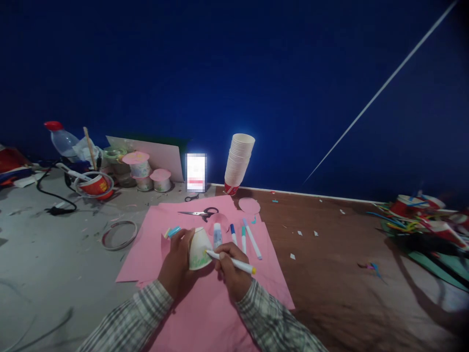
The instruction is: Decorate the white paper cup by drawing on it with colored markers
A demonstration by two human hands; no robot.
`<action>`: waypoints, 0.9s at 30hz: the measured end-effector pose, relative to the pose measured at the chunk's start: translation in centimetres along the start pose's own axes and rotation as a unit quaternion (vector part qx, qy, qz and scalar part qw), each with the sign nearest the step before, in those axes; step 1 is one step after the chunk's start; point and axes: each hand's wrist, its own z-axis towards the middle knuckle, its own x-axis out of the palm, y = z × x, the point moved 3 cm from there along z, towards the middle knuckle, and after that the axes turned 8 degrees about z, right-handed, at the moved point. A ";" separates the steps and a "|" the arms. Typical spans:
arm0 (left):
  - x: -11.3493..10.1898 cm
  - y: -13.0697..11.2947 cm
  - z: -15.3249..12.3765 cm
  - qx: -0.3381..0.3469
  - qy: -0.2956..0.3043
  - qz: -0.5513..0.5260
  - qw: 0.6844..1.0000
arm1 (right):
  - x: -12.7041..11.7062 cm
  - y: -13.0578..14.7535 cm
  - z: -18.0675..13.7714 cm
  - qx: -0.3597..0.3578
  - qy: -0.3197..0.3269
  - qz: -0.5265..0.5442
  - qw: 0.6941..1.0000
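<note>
My left hand (178, 261) is closed around a white paper cup (200, 247), tilted with its wide rim toward me. Green strokes like grass show on the cup's side near that rim. In my right hand (232, 271) is a white marker (240, 265) with a yellow end, its tip at the cup's side. Just beyond the hands, a glue stick (217, 234), a blue marker (233, 233), a green marker (244, 238) and a lilac-capped marker (252, 239) lie on pink paper sheets (205, 308). Black-handled scissors (201, 213) rest farther back.
A tall stack of paper cups (239, 161) leans near the blue wall. Pink-topped cups (161, 180), a red-capped bottle (64, 139) and a tape roll (119, 234) stand or lie at left. Craft scraps and red cups (405, 205) sit at right. A pink disc (249, 205) lies behind the markers.
</note>
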 end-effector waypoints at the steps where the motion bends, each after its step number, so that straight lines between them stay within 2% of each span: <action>1: 0.0 0.0 0.0 -0.003 -0.001 -0.002 1.000 | 0.0 0.0 0.0 0.001 -0.002 -0.002 1.000; 14: 0.1 0.1 -0.1 0.002 -0.002 -0.005 1.000 | 0.0 0.5 -0.2 -0.011 0.032 -0.011 0.999; 27: 0.2 0.3 -0.2 -0.003 0.003 0.001 1.000 | -0.1 0.2 -0.2 -0.013 0.036 -0.031 0.999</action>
